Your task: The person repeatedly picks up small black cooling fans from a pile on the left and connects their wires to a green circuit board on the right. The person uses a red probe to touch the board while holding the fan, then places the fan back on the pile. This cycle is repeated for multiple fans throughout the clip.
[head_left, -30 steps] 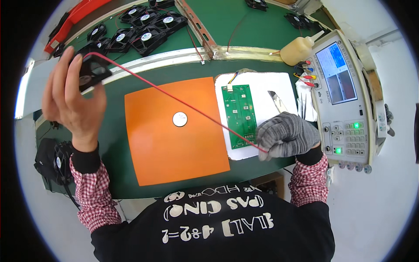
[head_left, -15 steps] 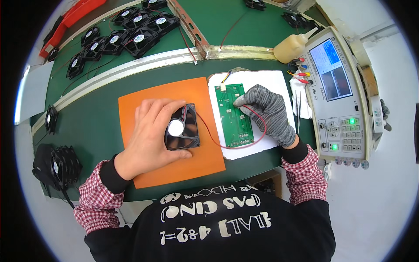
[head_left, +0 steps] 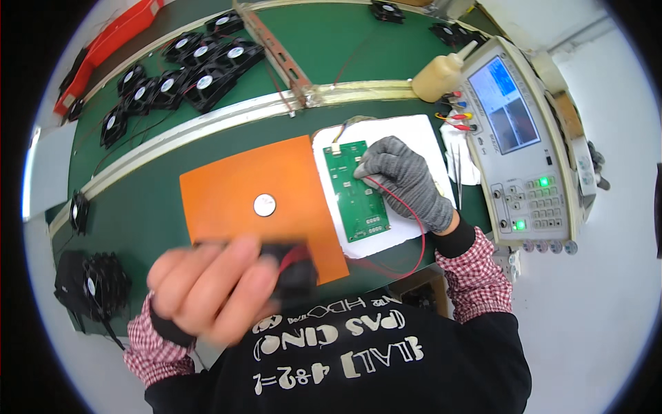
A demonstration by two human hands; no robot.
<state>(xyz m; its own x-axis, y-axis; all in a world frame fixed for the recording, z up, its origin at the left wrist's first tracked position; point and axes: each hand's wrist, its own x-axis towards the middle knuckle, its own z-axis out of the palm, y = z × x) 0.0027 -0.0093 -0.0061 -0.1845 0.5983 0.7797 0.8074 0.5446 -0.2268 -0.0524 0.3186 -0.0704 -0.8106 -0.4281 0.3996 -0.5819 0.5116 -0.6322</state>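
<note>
A black square cooling fan (head_left: 295, 279) is gripped in my bare left hand (head_left: 214, 290). Motion smears both, over the near edge of the orange mat (head_left: 227, 169). On that mat lies a round white disc (head_left: 264, 205) with a dark rim. The fan's red wire (head_left: 420, 238) loops across to my right hand (head_left: 403, 176), which wears a grey glove. Its fingers pinch the wire's end against or just over a green circuit board (head_left: 349, 207); the fingertips hide the exact contact. The board rests on a white pad (head_left: 407, 127), with a cable plugged into its far end.
At right stands a test instrument (head_left: 507, 138) with a lit screen and coloured leads. Tweezers (head_left: 459, 176) and a cream squeeze bottle (head_left: 438, 77) are nearby. Several fans (head_left: 169, 84) lie beyond the pale rail (head_left: 207, 126); a fan stack (head_left: 100, 286) stands at left.
My left hand has lifted the fan off the mat and brought it nearer to me, uncovering the white disc. My right hand keeps its pinch at the board. The whole view has shifted slightly.
</note>
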